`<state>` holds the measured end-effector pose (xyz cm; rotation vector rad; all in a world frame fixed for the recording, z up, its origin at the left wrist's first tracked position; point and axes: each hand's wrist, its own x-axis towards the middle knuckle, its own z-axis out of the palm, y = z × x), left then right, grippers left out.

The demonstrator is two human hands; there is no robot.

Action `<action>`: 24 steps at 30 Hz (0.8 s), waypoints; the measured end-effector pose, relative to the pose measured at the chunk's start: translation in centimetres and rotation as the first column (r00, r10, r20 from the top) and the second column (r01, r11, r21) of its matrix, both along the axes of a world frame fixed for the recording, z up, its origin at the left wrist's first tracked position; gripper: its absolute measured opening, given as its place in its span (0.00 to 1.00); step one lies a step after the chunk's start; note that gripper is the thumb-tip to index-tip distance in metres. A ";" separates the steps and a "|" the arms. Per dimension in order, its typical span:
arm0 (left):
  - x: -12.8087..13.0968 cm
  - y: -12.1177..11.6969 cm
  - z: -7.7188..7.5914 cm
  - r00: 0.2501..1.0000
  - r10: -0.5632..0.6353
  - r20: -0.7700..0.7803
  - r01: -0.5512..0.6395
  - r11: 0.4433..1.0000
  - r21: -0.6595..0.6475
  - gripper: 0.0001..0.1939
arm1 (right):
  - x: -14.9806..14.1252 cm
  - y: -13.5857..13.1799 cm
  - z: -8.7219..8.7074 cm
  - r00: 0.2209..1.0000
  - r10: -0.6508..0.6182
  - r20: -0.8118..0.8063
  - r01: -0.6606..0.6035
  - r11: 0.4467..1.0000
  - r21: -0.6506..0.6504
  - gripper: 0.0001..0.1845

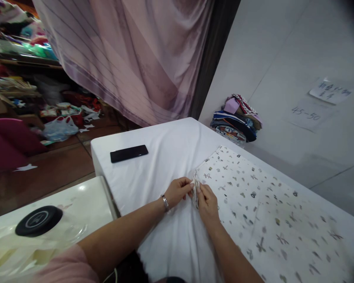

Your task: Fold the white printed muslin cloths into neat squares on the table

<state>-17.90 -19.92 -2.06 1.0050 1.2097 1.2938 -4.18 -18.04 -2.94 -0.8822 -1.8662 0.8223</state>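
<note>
A small looped bundle of white cord [196, 192] is pinched between both of my hands over the white-covered table. My left hand [179, 191], with a metal band at the wrist, has its thumb and fingertips closed on the bundle's left side. From the other side, my right hand [208, 202] grips it with bent fingers. Just beyond and to the right lies a white cloth [242, 188] printed with small dark motifs, spread flat. Whether the cord is joined to this cloth, I cannot tell.
A black phone [129, 153] lies on the table's [165, 145] far left. Folded fabrics [236, 120] are stacked by the wall. Left of me, a round black device [39, 221] rests on a pale surface [91, 196]. A pinkish curtain [141, 59] hangs behind.
</note>
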 end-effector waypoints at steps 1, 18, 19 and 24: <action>0.0 0.0 0.0 1.000 0.010 -0.002 -0.010 1.000 -0.009 0.14 | 0.0 -0.1 0.1 1.000 -0.006 0.006 0.006 1.000 0.008 0.14; 0.0 -0.1 -0.2 0.999 0.043 0.002 -0.043 0.999 0.010 0.15 | 0.1 -0.6 0.2 0.977 -0.026 0.213 -0.010 0.986 0.165 0.16; 0.0 -0.1 -0.1 0.999 0.044 -0.003 -0.044 0.999 0.009 0.15 | 0.1 -0.6 0.3 0.981 -0.013 0.192 -0.014 0.990 0.142 0.16; 0.0 0.0 -0.2 0.999 0.039 0.000 -0.039 0.999 -0.006 0.14 | 0.0 -0.4 0.5 0.997 0.015 0.074 -0.017 1.000 0.026 0.16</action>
